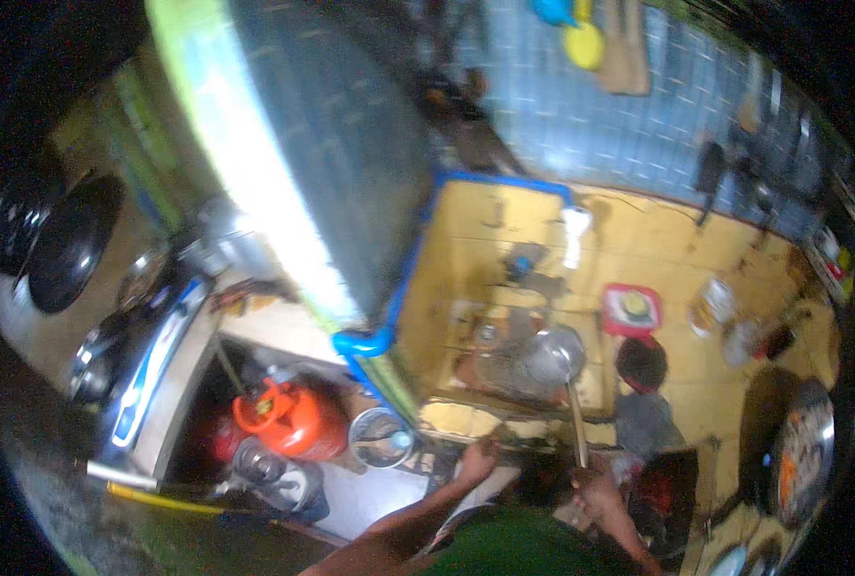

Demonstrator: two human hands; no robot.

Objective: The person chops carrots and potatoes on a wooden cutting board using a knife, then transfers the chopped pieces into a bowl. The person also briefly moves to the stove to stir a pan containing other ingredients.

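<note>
My right hand is closed around the long handle of a metal ladle, whose round bowl hangs over the yellow tiled sink basin. Blurred water or items lie below the ladle in the basin. My left hand rests at the basin's front ledge; whether it grips anything cannot be told. A blue pipe runs along the basin's left and back edges. To the right of the ladle sit a pink soap dish with a pale round piece in it and a dark round bowl.
An orange gas cylinder and a bucket stand at lower left. A gas stove and dark pans are farther left. On the right counter is a wok with food. Utensils hang on the blue wall.
</note>
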